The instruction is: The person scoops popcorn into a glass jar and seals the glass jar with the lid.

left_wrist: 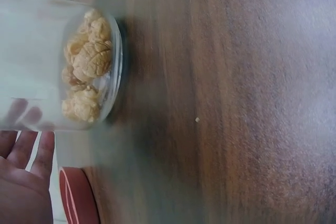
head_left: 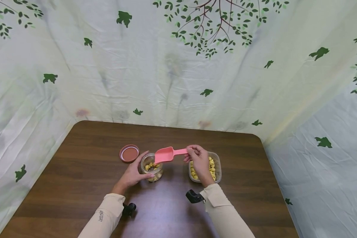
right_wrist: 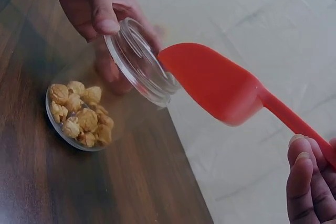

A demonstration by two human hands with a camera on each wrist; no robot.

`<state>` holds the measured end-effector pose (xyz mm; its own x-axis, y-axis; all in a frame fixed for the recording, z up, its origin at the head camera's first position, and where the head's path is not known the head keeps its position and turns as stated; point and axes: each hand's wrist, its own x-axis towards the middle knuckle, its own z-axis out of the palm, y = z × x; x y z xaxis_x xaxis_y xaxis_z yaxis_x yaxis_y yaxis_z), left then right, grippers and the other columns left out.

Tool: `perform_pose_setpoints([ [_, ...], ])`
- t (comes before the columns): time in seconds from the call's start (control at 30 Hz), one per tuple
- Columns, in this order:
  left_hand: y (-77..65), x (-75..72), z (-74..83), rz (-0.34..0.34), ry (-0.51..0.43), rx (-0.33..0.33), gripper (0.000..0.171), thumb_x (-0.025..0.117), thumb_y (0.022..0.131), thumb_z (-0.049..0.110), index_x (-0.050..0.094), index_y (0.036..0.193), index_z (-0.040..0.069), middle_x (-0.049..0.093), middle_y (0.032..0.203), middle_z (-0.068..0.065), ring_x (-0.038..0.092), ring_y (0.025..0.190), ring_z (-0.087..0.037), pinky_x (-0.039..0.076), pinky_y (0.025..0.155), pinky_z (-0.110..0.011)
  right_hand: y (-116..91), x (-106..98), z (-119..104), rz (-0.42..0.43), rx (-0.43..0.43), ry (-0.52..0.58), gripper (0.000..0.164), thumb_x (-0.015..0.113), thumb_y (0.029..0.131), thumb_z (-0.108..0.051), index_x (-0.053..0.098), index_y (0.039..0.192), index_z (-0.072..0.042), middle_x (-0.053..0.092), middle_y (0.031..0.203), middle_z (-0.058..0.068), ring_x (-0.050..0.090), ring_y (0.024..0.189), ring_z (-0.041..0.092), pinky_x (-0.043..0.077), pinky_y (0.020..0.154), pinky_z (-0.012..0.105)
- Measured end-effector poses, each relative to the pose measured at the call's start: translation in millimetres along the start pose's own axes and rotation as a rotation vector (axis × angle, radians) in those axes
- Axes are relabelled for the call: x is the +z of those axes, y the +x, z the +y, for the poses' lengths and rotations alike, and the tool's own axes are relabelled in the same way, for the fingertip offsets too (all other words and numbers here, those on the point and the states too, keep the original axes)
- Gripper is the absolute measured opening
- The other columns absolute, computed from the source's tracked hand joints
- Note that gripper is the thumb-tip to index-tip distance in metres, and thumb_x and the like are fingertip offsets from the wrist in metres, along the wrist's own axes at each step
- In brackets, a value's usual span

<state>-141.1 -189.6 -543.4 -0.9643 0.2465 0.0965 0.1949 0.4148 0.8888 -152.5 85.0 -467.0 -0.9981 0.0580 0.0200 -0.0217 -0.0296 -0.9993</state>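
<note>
My left hand (head_left: 133,175) grips a clear jar (right_wrist: 137,69) near its mouth, thumb on the near side and fingers round the far side. Caramel-coloured popcorn (right_wrist: 84,116) covers the bottom of the jar, which stands upright on the table. A pink scoop (head_left: 165,154) is pinched by its handle in my right hand (head_left: 200,161). The tip of its blade reaches over the jar's rim, and no popcorn shows in it from the head view. Below my right hand stands a clear plastic tub (head_left: 219,168) with more popcorn, partly hidden by that hand.
A red-brown lid (head_left: 129,153) lies on the brown wooden table (head_left: 101,158), just behind and left of the jar. One small crumb (left_wrist: 197,119) is on the tabletop. Pale cloth (head_left: 166,76) with a leaf pattern hangs round the table's back and sides.
</note>
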Motion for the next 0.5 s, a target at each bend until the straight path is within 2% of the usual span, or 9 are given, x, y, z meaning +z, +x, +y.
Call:
perform_pose_setpoints([
  [0.27, 6.5, 0.5, 9.2, -0.010, -0.021, 0.028, 0.094, 0.088, 0.068, 0.018, 0.036, 0.146, 0.007, 0.051, 0.135, -0.021, 0.051, 0.117, -0.041, 0.037, 0.101, -0.057, 3, -9, 3, 0.045, -0.008, 0.065, 0.018, 0.058, 0.096, -0.008, 0.060, 0.100, 0.010, 0.063, 0.071, 0.008, 0.061, 0.057, 0.012, 0.055, 0.056, 0.026],
  [0.5, 10.9, -1.8, 20.7, -0.013, 0.023, 0.059, 0.082, 0.083, 0.073, 0.018, 0.042, 0.143, 0.005, 0.052, 0.132, -0.022, 0.050, 0.117, -0.043, 0.039, 0.098, -0.057, 5, -21, 2, 0.075, -0.031, 0.096, 0.020, 0.057, 0.096, -0.007, 0.059, 0.100, 0.013, 0.063, 0.073, 0.017, 0.059, 0.056, 0.012, 0.052, 0.053, 0.022],
])
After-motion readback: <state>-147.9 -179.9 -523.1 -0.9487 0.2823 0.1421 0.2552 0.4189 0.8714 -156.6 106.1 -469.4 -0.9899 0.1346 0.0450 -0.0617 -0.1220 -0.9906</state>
